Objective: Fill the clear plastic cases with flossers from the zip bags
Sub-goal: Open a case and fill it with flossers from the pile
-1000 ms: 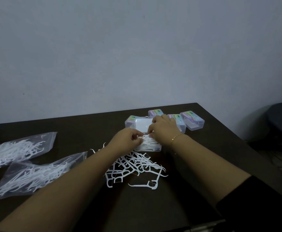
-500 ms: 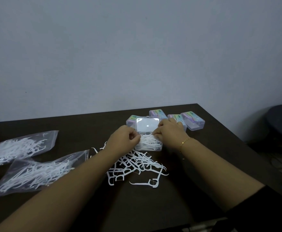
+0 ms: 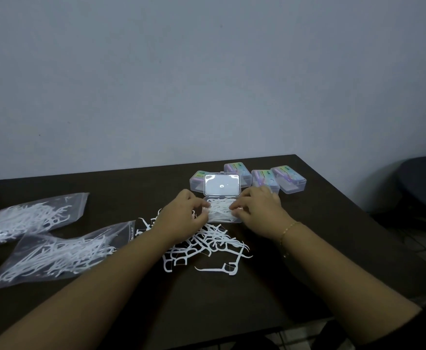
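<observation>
Right hand (image 3: 262,213) shifted right, closed cases (image 3: 287,178) behind

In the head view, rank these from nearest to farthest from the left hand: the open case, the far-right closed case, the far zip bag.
1. open case, just right of the left hand.
2. far zip bag, off to the left.
3. far-right closed case, back right, beyond the right hand.
</observation>
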{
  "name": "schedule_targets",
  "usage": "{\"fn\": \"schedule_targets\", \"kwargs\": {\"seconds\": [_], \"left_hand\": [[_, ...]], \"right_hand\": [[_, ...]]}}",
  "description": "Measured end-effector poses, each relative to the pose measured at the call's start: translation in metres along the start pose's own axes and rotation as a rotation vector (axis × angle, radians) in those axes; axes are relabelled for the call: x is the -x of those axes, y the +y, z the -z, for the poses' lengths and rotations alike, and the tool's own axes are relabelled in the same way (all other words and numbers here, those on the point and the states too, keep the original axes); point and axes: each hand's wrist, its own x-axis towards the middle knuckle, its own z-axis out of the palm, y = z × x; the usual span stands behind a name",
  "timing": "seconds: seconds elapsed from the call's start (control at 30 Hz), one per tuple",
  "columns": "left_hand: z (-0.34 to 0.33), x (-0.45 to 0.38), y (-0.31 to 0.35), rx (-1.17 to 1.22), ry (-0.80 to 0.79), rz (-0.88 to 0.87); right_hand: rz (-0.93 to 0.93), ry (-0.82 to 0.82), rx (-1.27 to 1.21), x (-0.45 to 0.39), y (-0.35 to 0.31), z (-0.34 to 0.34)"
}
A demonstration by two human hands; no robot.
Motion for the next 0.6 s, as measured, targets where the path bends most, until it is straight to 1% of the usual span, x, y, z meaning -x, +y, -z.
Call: {"fn": "schedule_targets", "kwargs": {"seconds": [0.1,0.3,0.5,0.53,0.6], "left_hand": [[-0.001,0.000,0.004,-0.043,0.001,-0.023],[-0.001,-0.001,0.008,-0.086,0.012,-0.023],[0.012,0.008,0.008,-0.092,0.015,0.005],[0.014,0.010,0.009,-0.102,0.003,0.008],[0.019,0.015,0.010,-0.128,-0.040,0.013]], "right_hand": [[0.015,-0.060,0.049,0.001,-0.003,-0.001],[0.012,-0.054,0.074,0.003,-0.005,-0.001],[0.007,-0.001,-0.013,0.010,-0.006,0.003],[0.005,-0.009,-0.034,0.011,-0.008,0.004],[-0.006,-0.078,-0.095,0.013,-0.012,0.006]]}}
